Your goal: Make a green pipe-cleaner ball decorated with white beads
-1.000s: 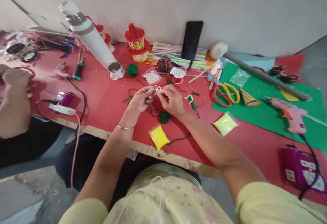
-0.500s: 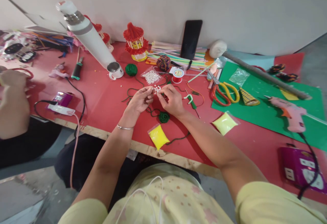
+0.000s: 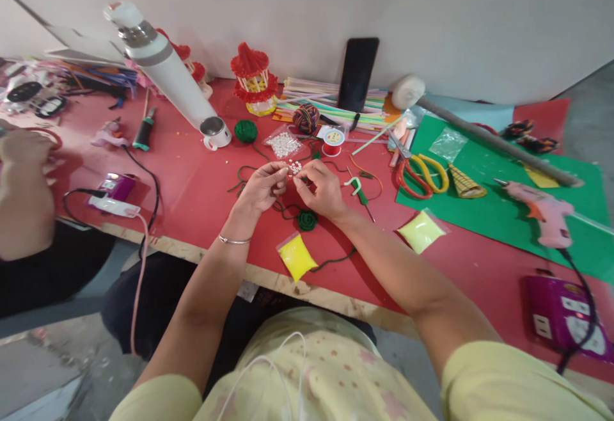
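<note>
My left hand (image 3: 265, 187) is closed, thumb and forefinger pinching what looks like a small white bead at their tips. Opposite it, a short gap away, my right hand (image 3: 323, 190) is also pinched; what its fingertips hold is too small to make out. Just beyond both hands lies a little pile of loose white beads (image 3: 295, 166) on the red table. Below them sits a coiled dark green yarn piece (image 3: 307, 219), with green yarn trailing around. A clear bag of white beads (image 3: 284, 144) and a red thread spool (image 3: 332, 142) stand behind.
Right of my hands lie a green-handled crochet hook (image 3: 362, 197), scissors (image 3: 422, 174) and a pink glue gun (image 3: 542, 213). Yellow packet (image 3: 297, 256) is near the front edge. A white bottle (image 3: 167, 66), steel cup (image 3: 215, 132) and phone (image 3: 358, 74) stand behind. Another person's hand (image 3: 23, 152) is left.
Both hands stay over the same spot with only slight finger movement. The whole view has shifted a tiny bit; nothing on the table has visibly moved.
</note>
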`<state>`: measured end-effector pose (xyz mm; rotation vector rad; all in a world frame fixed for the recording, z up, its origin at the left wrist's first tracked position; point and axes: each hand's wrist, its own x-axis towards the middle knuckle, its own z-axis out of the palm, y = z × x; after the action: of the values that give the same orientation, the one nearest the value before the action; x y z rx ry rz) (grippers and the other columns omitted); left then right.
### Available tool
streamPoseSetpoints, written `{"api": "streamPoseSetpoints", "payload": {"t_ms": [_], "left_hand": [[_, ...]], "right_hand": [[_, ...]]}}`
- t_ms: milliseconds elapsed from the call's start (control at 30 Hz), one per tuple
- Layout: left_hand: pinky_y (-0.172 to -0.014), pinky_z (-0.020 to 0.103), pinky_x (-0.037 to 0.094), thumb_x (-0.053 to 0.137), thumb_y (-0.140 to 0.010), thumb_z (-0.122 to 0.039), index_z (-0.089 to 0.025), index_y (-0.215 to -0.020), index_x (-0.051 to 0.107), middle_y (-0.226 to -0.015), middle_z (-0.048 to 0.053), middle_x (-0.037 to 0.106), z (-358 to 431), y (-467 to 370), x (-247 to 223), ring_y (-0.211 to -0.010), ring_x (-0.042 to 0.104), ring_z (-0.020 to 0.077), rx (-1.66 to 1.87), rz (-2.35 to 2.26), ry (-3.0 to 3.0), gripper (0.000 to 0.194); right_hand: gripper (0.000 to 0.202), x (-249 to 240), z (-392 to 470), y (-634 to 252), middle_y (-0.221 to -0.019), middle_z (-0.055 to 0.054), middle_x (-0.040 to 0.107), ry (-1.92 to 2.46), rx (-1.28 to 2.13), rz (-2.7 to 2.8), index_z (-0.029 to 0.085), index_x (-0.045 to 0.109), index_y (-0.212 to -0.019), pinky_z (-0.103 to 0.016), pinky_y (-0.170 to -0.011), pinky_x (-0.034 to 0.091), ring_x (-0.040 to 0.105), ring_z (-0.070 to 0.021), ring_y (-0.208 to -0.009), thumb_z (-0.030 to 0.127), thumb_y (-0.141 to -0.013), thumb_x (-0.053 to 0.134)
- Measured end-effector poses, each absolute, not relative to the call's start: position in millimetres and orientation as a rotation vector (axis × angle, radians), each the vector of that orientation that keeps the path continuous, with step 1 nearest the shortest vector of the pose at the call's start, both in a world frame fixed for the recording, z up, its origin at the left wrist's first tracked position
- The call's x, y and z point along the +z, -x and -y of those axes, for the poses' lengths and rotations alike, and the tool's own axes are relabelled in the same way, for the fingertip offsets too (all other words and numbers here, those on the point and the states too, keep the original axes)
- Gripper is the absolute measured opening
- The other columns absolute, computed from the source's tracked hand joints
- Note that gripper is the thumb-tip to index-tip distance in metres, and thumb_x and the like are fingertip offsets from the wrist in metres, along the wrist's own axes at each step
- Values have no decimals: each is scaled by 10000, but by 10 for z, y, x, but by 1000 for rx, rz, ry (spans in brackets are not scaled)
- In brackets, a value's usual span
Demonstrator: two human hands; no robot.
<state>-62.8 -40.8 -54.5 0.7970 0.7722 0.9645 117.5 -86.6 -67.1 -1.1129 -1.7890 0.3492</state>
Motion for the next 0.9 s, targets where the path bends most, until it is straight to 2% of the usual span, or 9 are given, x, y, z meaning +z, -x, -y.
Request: {"api": "streamPoseSetpoints", "payload": {"t_ms": [733,900], "left_hand": [[-373,134,277,957,-590,-231,-152,-875,715,-648,-42,619,412,642,-540,-463,494,28,962,-805,-834,383],[-358,137,280,961,-584,-250,-167,-944,739,-723,-25,675,418,646,-529,-456,510,29,947,-829,-883,431]], "right_hand": [[156,-660,871,-1175,-971,-64,644,1065,360,1784,217,639,-922,-311,-752,527,622,-168,-830,316,-1002,549],[144,-691,850,-1176,-973,-62,647,1070,348,1751,213,649,-944,-309,-743,514,614,-165,-811,310,-1003,560]]}}
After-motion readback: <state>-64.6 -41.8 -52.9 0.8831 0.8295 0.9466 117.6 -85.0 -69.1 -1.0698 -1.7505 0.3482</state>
